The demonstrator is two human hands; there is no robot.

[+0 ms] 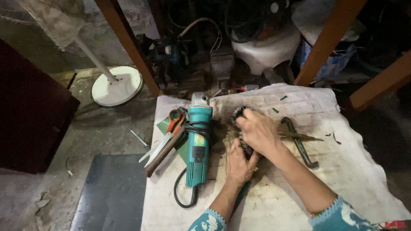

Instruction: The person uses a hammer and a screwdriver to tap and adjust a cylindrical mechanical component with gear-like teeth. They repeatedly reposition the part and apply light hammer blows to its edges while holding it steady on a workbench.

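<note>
Both my hands grip one dark, greasy motor part [238, 114] with a toothed round end, lying on a dirty white cloth [342, 167]. My right hand [258, 130] covers its upper half just below the toothed end. My left hand [238, 160], a ring on one finger, closes round its lower end; most of the part is hidden under my fingers. A teal angle grinder [198, 143] lies just left of my left hand, its black cord looped round its body.
Orange-handled scissors [169, 132] and a wooden-handled tool [165, 152] lie left of the grinder. Dark pliers [299, 141] rest to the right. A small wrench [139, 137] and a white fan base [117, 85] are on the floor. Wooden legs and clutter stand behind.
</note>
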